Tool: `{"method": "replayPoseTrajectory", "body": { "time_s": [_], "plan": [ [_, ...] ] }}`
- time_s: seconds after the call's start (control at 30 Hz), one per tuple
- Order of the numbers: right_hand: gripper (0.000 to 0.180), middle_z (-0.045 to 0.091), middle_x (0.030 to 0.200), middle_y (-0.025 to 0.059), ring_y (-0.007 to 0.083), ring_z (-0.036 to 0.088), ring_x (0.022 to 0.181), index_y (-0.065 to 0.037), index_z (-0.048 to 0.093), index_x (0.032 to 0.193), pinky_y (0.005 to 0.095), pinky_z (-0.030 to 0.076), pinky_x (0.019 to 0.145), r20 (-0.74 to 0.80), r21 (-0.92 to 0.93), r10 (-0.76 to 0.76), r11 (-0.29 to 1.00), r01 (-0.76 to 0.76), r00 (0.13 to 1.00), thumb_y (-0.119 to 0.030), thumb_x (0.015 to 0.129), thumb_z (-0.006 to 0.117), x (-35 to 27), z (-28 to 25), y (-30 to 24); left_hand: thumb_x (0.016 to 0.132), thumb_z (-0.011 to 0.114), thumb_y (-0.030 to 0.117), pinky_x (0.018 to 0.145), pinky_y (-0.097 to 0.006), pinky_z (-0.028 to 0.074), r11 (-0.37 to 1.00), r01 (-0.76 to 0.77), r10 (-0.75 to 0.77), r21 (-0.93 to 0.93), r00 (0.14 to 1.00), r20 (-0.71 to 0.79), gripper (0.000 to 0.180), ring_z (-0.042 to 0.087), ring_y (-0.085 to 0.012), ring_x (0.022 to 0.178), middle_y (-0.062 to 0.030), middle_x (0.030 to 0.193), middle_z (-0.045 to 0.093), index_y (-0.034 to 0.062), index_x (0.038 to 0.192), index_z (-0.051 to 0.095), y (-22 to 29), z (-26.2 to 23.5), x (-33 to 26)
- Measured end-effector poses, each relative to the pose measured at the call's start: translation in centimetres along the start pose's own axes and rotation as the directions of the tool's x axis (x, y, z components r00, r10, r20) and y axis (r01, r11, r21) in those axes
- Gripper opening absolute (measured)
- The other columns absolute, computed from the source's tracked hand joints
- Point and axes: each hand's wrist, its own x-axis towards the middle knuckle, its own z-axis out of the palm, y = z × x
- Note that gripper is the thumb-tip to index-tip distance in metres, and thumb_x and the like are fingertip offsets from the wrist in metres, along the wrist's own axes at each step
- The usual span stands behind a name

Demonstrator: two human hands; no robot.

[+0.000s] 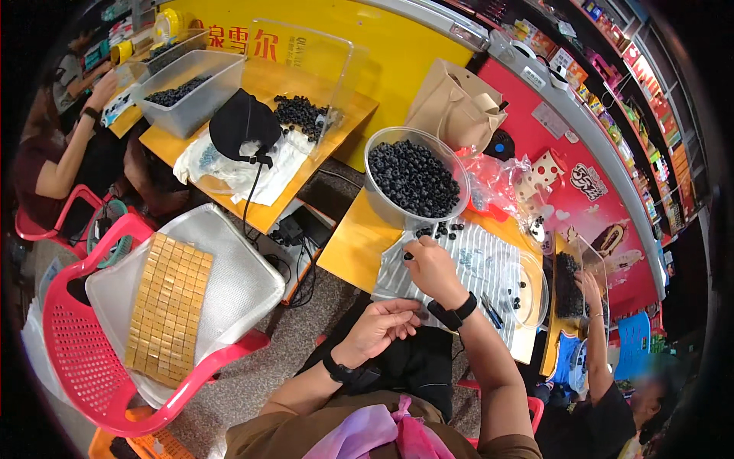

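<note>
My right hand [434,272] is closed over a striped cloth [495,264], with a small black round piece [408,256] at its fingertips. Just beyond it, several more loose black pieces [443,229] lie on the cloth. A clear round tub [375,200] full of such pieces stands on the yellow table behind them. Near my lap, at the table's front edge, my left hand [387,324] is turned palm up with its fingers loosely extended, and nothing shows in it. A dark pen-like tool [493,312] lies on the cloth, right of my right wrist.
A clear round lid or dish [544,300] with a few pieces sits at right. Behind stand a beige bag [457,107] and a red-tinted plastic bag [497,180]. A pink chair [69,321] holds a white tray at left. People work at both side tables; cables [302,268] hang between tables.
</note>
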Motion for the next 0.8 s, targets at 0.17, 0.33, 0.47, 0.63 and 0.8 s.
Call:
{"method": "replayPoseTrajectory", "body": {
  "time_s": [0.17,0.33,0.47,0.63,0.8],
  "plan": [
    [0.008,0.058,0.078,0.0176,0.0375,0.06,0.071,-0.001,0.061,0.081,0.0428,0.047,0.06,-0.055,0.101,-0.01,0.995,0.016,0.998,-0.001,0.074,0.064,-1.5,-0.5,0.3,0.092,0.058,0.006,0.064,-0.022,0.052,0.998,-0.054,0.053,-0.04,0.998,-0.017,0.024,0.066,-0.0171,0.075,-0.0129,0.092,0.068,-0.0033,0.114,0.06,0.6,0.2,-0.4],
    [0.01,0.059,0.079,0.0183,0.0386,0.06,0.071,0.0,0.061,0.086,0.0446,0.047,0.061,-0.107,0.266,0.083,0.963,-0.052,0.991,-0.001,0.076,0.061,-3.8,-0.2,-0.1,0.092,0.058,0.006,0.063,-0.022,0.052,0.997,-0.08,0.079,-0.002,0.996,-0.039,0.022,0.066,-0.0168,0.074,-0.0127,0.092,0.068,-0.0028,0.112,0.061,0.7,0.2,-0.3],
    [0.012,0.059,0.08,0.0181,0.0386,0.06,0.071,-0.001,0.062,0.089,0.0449,0.048,0.062,-0.182,0.232,0.127,0.969,-0.083,0.975,-0.003,0.077,0.062,-2.5,0.2,0.0,0.092,0.058,0.006,0.063,-0.022,0.051,0.997,-0.07,0.072,0.022,0.996,-0.059,0.021,0.065,-0.0167,0.073,-0.0113,0.089,0.068,-0.0024,0.111,0.061,0.3,0.6,-0.2],
    [0.013,0.06,0.082,0.02,0.0405,0.061,0.074,-0.001,0.061,0.086,0.049,0.049,0.065,-0.103,0.072,0.084,0.994,-0.077,0.991,-0.009,0.076,0.064,-0.4,1.8,0.5,0.092,0.058,0.007,0.064,-0.023,0.051,0.996,-0.081,0.084,0.047,0.994,-0.073,0.02,0.065,-0.0172,0.073,-0.0103,0.087,0.068,-0.0018,0.11,0.062,0.5,1.1,-0.3],
    [0.014,0.062,0.079,0.018,0.0367,0.061,0.07,0.0,0.062,0.086,0.0427,0.049,0.062,-0.13,0.13,0.078,0.99,-0.061,0.988,-0.007,0.075,0.066,-2.3,1.4,0.7,0.093,0.058,0.007,0.064,-0.023,0.051,0.995,-0.088,0.092,0.046,0.991,-0.1,0.022,0.065,-0.0175,0.073,-0.0109,0.088,0.068,-0.0026,0.112,0.06,0.5,0.9,-0.7]
  ]
}}
